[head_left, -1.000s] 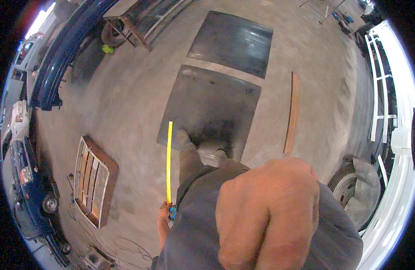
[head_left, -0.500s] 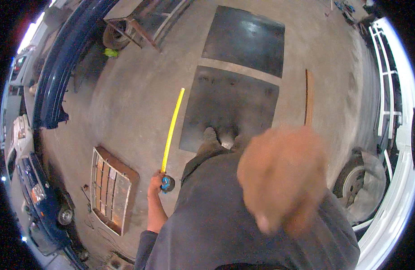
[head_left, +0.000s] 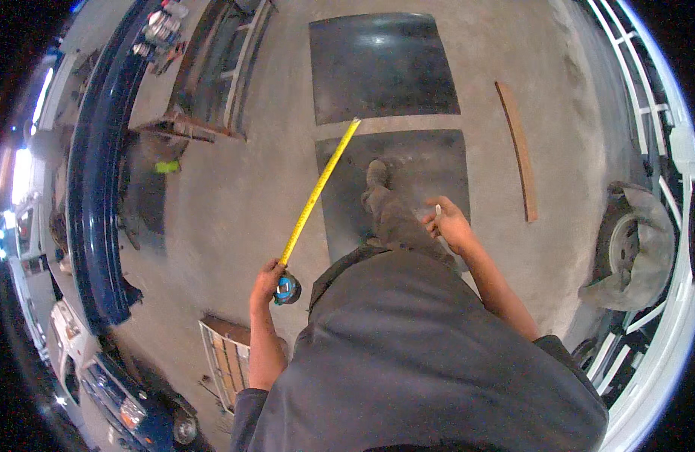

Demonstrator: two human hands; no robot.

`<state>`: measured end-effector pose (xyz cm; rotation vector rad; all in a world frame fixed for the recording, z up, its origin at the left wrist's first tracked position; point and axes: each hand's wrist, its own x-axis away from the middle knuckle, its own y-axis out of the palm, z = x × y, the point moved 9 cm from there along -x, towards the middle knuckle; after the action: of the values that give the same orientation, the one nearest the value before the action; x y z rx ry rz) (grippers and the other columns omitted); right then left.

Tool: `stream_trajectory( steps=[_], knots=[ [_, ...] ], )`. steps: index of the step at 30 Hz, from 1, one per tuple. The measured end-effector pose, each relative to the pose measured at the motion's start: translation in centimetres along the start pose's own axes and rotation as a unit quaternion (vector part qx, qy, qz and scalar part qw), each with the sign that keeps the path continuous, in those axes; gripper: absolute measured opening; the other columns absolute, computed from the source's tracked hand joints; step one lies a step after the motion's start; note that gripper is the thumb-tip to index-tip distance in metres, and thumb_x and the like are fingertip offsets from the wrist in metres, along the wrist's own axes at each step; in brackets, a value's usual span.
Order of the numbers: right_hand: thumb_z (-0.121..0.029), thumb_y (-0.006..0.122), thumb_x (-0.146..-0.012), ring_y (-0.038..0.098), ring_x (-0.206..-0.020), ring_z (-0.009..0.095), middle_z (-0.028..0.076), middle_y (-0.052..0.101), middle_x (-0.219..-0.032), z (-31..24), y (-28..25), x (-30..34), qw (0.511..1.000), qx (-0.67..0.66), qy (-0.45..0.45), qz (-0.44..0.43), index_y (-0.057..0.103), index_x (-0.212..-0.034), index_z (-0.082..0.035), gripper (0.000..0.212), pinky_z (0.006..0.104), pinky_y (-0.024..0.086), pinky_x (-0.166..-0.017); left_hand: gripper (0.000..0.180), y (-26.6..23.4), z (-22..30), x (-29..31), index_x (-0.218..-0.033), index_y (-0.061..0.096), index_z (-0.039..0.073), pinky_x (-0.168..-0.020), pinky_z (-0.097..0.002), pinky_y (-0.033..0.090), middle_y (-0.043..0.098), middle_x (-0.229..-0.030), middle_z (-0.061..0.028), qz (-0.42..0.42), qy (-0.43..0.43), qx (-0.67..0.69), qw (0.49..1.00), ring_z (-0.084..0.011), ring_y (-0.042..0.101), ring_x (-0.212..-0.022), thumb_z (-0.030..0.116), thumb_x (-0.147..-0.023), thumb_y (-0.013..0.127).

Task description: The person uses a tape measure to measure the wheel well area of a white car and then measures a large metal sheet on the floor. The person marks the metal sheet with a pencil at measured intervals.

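Observation:
My left hand (head_left: 266, 283) is closed on a tape measure (head_left: 289, 289) with a blue and black case. Its yellow blade (head_left: 316, 193) sticks out forward and to the right, and the tip overlaps the far edge of the near dark sheet (head_left: 430, 177) in view. My right hand (head_left: 451, 226) is in front of my body on the right, above that sheet. Between its fingers is a short white stick (head_left: 438, 210), perhaps chalk; its kind is too small to tell. One shoe (head_left: 376, 172) shows on the near sheet.
Another dark flat sheet (head_left: 381, 68) lies farther ahead. A wooden strip (head_left: 518, 154) is on the floor to the right, beside a covered wheel (head_left: 626, 245) and white metal frame (head_left: 653, 113). At left are a metal-framed bench (head_left: 155, 98), blue vehicle panel (head_left: 99, 166) and slatted frame (head_left: 225, 354).
My right hand has come down from close before the camera, and the white stick now shows in it. The tape blade has swung right, over the near sheet. My view has shifted.

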<state>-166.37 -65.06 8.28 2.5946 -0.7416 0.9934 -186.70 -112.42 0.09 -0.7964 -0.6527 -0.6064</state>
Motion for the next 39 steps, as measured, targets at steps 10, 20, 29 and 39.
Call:
stream_trajectory(
  steps=[10, 20, 29, 39],
  knots=[
    [-0.009, 0.04, -0.095, 0.056, -0.072, 0.015, 0.011, 0.061, -0.095, -8.0, 0.5, -14.9, 0.997, 0.029, 0.001, -0.07, 0.052, -0.119, -0.002, 0.027, 0.0303, 0.05, -0.063, 0.027, -5.2, 27.1, -14.1, -0.101, 0.062, 0.001, -0.073, -0.0327, 0.047, 0.064, -0.082, -0.0089, -0.024, 0.137, -0.137, 0.981, -0.018, 0.059, -0.077, 0.024, -0.091, 0.054],
    [-0.005, 0.051, -0.079, 0.055, -0.06, 0.014, 0.007, 0.063, -0.087, -11.6, -4.0, -17.9, 0.987, 0.161, 0.018, 0.015, 0.064, -0.105, -0.005, 0.029, 0.0298, 0.045, -0.053, 0.028, -4.4, 44.0, -23.6, -0.101, 0.063, 0.0, -0.073, -0.0354, 0.048, 0.065, -0.083, -0.0116, -0.104, 0.232, -0.17, 0.952, -0.0208, 0.061, -0.077, 0.023, -0.087, 0.055],
    [-0.022, 0.057, -0.082, 0.062, -0.069, 0.022, 0.012, 0.067, -0.082, -6.7, -0.5, -21.7, 0.976, 0.181, 0.068, 0.098, 0.069, -0.101, -0.005, 0.029, 0.0349, 0.048, -0.064, 0.037, -1.3, 56.8, -37.4, -0.11, 0.062, -0.003, -0.076, -0.037, 0.048, 0.068, -0.092, -0.0155, -0.173, 0.269, -0.266, 0.91, -0.0261, 0.064, -0.086, 0.022, -0.083, 0.055],
    [-0.034, 0.063, -0.081, 0.063, -0.096, 0.037, 0.022, 0.067, -0.1, -13.8, 5.0, -22.0, 0.935, 0.192, 0.164, 0.25, 0.067, -0.106, -0.004, 0.039, 0.0424, 0.047, -0.084, 0.032, 3.2, 63.8, -47.2, -0.101, 0.062, -0.002, -0.075, -0.0435, 0.047, 0.064, -0.091, -0.0242, -0.252, 0.298, -0.326, 0.861, -0.0368, 0.063, -0.086, 0.021, -0.08, 0.054]
  ],
)
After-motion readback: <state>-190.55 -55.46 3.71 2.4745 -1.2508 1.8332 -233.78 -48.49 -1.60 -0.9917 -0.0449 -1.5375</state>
